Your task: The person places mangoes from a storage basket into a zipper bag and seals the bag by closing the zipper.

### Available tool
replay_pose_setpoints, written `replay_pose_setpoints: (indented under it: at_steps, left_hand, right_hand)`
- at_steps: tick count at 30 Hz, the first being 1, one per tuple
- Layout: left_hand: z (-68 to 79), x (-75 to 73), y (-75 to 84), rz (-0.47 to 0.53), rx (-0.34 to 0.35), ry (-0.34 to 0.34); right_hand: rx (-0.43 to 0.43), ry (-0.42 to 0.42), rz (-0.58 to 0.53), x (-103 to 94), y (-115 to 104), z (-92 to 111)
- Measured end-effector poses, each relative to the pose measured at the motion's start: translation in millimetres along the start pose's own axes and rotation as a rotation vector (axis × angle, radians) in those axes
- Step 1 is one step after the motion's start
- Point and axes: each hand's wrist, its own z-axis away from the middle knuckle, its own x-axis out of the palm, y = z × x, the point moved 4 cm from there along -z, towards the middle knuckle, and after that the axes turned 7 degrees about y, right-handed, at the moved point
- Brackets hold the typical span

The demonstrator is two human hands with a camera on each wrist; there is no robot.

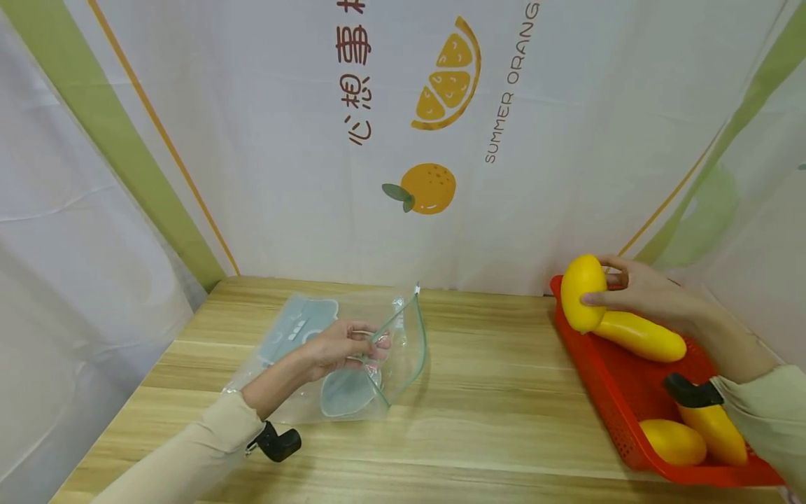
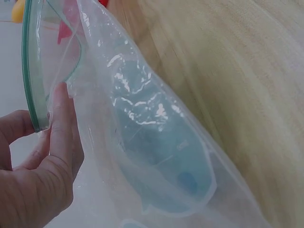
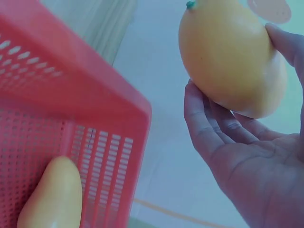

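My left hand (image 1: 342, 345) holds the edge of a clear zip bag (image 2: 156, 142) that lies on the table, its mouth spread toward the right. The bag has a green zip strip (image 2: 27, 71) and pale blue printed shapes; in the left wrist view its edge passes between the thumb and fingers. At the right, my right hand (image 1: 639, 287) grips a yellow mango (image 1: 583, 292) above the back left corner of a red basket (image 1: 595, 392). A small green stem nub (image 3: 190, 4) shows at one end of this mango.
Inside the basket lie a long yellow fruit (image 1: 641, 337) at the back and two more yellow fruits (image 1: 674, 442) at the front. A white curtain (image 1: 283, 175) printed with oranges hangs behind the wooden table (image 1: 491, 392).
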Motion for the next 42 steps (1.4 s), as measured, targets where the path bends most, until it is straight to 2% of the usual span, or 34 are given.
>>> replay_pose_setpoints:
  at_steps: [10,19,23,32,42]
  left_hand:
    - [-0.6,1.2,1.7,0.005,-0.003,0.004]
    - [-1.0,3.9,2.5,0.002,-0.013,0.018]
    - [-1.1,4.5,2.4,0.001,-0.013,0.025]
    - [-2.2,7.8,1.4,-0.005,-0.012,0.008]
    - [-2.9,9.8,1.2,0.011,-0.013,0.009]
  right_hand:
    - [-0.003,-0.073,-0.227,32.7,-17.3,-18.4]
    - [0.007,-0.121,-0.295,62.3,-34.4,-32.6]
    - [0.002,-0.146,-0.292,74.6,-36.3,-37.1]
    - [-0.001,-0.198,-0.380,102.5,-36.8,-43.1]
    - [0.035,-0.241,-0.392,133.1,-47.9,-50.5]
